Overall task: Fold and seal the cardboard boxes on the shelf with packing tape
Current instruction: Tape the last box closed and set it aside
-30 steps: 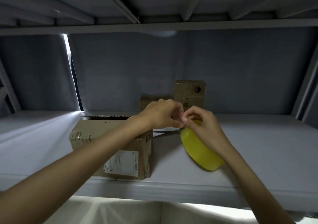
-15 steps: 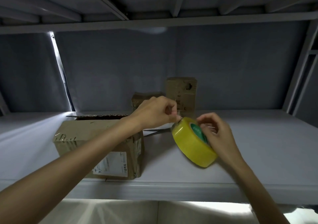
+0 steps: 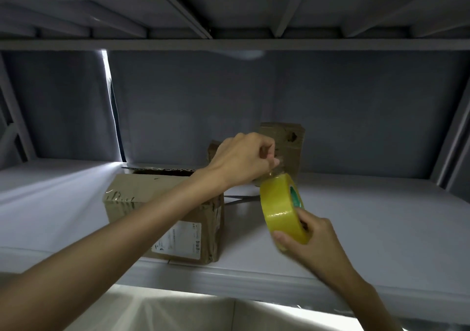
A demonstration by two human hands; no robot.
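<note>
Pulling tape off a yellow roll above a grey shelf, both hands busy.

At lower right of the frame the right hand (image 3: 314, 240) is clamped on the tape roll (image 3: 282, 209), thumb under its rim and fingers at the green core side, holding it tilted on edge above the shelf (image 3: 368, 229). Just above the roll, at centre frame, the left hand (image 3: 240, 160) is closed in a pinch on the clear tape end (image 3: 276, 169), which runs a short way up from the roll's top. Left of centre, a worn cardboard box (image 3: 165, 218) with a white label sits near the shelf's front edge, its top flaps open at the back. Two smaller boxes (image 3: 284, 142) stand against the back wall, partly hidden behind the left hand.
</note>
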